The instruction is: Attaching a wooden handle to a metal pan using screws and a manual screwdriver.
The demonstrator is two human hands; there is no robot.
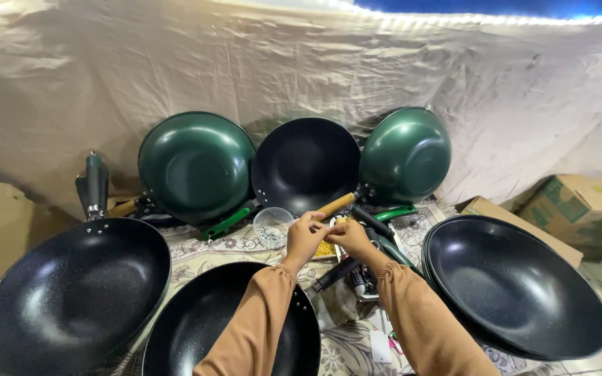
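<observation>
My left hand (304,237) and my right hand (349,235) meet at the middle of the view, fingertips pinched together on something small that I cannot make out. Both arms wear tan sleeves. Just under the hands lies a small tray of yellow bits (325,249). A clear plastic cup (272,225) with small metal pieces stands to the left of my left hand. A black wok (203,327) lies beneath my left forearm. Loose pan handles (377,226), black and green, lie by my right hand.
Two green woks (196,166) (407,154) and a black one (306,166) lean on the cloth-draped wall. A large black wok (71,296) lies at left, a stack of black woks (513,285) at right. Cardboard boxes (576,205) stand far right.
</observation>
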